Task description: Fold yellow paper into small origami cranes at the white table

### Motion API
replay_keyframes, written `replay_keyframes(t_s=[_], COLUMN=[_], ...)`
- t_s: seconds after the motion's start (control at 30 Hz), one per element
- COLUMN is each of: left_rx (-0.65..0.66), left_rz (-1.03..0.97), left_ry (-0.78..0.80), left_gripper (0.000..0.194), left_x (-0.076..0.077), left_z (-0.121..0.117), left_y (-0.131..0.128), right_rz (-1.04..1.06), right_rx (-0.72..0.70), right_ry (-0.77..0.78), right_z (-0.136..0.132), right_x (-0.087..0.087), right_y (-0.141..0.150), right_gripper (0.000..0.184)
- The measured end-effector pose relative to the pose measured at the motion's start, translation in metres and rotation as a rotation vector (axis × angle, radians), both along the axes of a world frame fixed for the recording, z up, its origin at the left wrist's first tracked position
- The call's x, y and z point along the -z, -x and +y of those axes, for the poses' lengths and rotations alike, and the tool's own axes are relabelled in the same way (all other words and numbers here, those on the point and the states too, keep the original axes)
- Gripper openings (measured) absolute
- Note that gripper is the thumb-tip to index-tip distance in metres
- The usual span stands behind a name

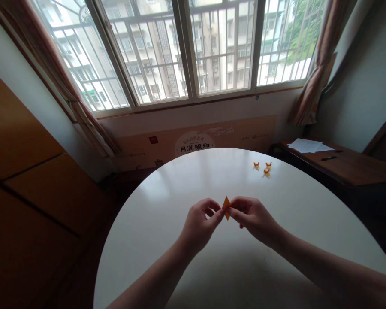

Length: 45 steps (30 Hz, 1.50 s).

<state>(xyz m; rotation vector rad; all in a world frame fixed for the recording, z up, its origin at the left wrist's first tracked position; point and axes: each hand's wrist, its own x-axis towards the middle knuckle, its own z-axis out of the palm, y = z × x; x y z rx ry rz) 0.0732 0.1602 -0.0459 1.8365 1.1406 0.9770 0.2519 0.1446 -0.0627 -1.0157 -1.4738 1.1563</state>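
A small folded piece of orange paper (pixel 226 206), kite-shaped, is held above the round white table (pixel 167 197). My left hand (pixel 200 223) pinches its left side with thumb and fingertips. From the other side, my right hand (pixel 252 216) pinches its right edge. Both hands hover over the middle of the table, close together. Three small folded orange paper figures (pixel 263 167) sit on the table farther back to the right.
A dark wooden side table (pixel 347 165) with white sheets of paper (pixel 309 146) and a dark pen stands at the right. Barred windows with tied curtains fill the back wall. A wooden cabinet (pixel 22 180) lines the left side.
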Motion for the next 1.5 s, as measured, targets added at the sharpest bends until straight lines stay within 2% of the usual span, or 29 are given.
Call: replay_keyframes(t_s=[0.43, 0.6, 0.7, 0.8, 0.93, 1.27, 1.5], left_rx=[0.02, 0.071, 0.106, 0.105, 0.098, -0.001, 0.021], left_rz=[-0.076, -0.214, -0.311, -0.356, -0.355, -0.251, -0.352], left_ry=[0.02, 0.19, 0.346, 0.412, 0.383, 0.169, 0.377], left_gripper=[0.017, 0.032, 0.033, 0.031, 0.03, 0.032, 0.033], left_x=[-0.001, -0.003, -0.005, -0.006, -0.004, -0.005, -0.006], left_z=[-0.001, -0.001, -0.001, -0.002, -0.003, -0.009, -0.001], left_y=[0.0, -0.001, -0.001, -0.001, -0.002, -0.005, -0.003], right_rz=[0.042, 0.084, 0.128, 0.151, 0.12, 0.076, 0.068], right_rx=[-0.038, -0.047, -0.077, -0.098, -0.096, -0.02, -0.057], right_ry=[0.017, 0.04, 0.072, 0.09, 0.088, 0.08, 0.065], right_z=[0.001, 0.0, -0.001, -0.003, -0.004, -0.007, -0.005], right_x=[0.004, 0.001, 0.0, -0.001, -0.003, -0.005, -0.001], right_y=[0.0, 0.0, 0.0, 0.001, 0.0, 0.004, 0.001], right_gripper=[0.023, 0.019, 0.021, 0.024, 0.024, 0.027, 0.027])
